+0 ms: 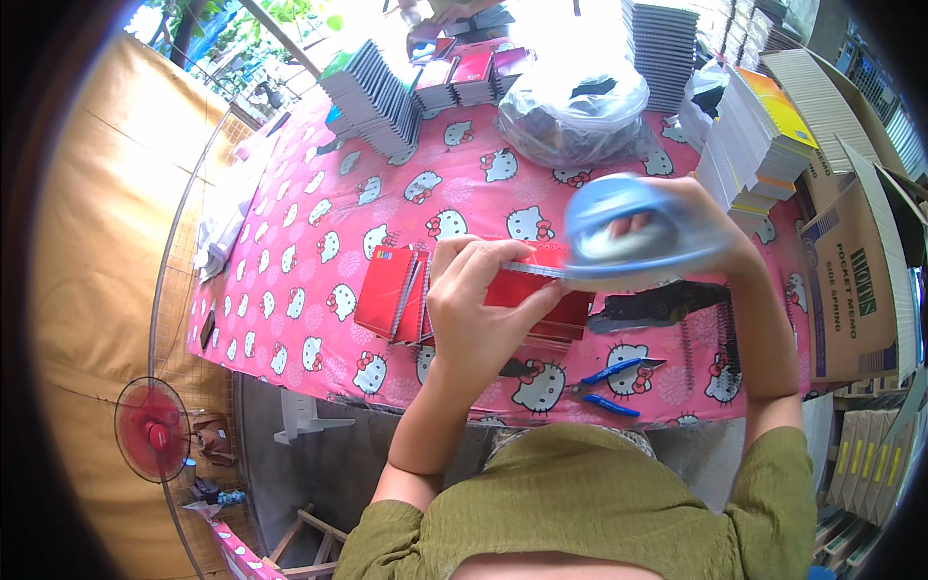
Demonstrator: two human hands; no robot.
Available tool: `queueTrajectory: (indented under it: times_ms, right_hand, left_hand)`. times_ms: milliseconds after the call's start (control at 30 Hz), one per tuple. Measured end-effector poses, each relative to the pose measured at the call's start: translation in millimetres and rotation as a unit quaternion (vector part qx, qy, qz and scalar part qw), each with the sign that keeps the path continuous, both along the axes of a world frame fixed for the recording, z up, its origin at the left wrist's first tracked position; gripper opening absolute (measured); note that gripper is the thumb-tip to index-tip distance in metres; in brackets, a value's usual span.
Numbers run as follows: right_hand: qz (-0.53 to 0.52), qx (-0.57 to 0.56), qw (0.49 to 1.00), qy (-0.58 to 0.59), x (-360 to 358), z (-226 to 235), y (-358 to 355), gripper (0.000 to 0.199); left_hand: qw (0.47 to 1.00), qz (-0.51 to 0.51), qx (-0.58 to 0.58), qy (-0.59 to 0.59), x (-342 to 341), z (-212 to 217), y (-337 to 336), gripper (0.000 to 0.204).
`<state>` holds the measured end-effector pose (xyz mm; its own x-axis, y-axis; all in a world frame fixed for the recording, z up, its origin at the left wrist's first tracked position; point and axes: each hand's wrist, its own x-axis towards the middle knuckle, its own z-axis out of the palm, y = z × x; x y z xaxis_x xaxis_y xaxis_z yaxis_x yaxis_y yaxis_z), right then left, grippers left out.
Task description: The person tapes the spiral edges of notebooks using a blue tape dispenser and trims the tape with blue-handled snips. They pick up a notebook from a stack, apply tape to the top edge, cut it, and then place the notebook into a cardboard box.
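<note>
My left hand closed on red notebook, right hand clamped round blue tool. Tip: keep notebook steady on table, I'd line tool square first.

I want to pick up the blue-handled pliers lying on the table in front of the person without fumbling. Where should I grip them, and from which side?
Take the blue-handled pliers by the two blue handles, coming from above on the person's side of the table. The handles lie flat and splayed toward the near edge, free of other things, while the metal jaws point away toward the loose wire spirals.
</note>
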<state>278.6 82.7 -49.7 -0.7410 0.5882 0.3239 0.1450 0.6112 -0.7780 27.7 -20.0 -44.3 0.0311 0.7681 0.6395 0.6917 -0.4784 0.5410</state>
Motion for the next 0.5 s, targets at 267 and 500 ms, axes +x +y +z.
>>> queueTrajectory:
  times_ms: [267,500]
  right_hand:
    - [-0.132,0.028,0.99,-0.03,-27.8,16.0,-1.1,0.041]
    - [-0.126,0.052,0.991,-0.008,-47.9,9.8,10.9,0.042]
  left_hand:
    - [1.0,0.016,-0.003,-0.011,-5.5,5.1,2.0,0.035]
    - [0.997,0.035,-0.006,-0.068,-19.1,-6.9,5.9,0.037]
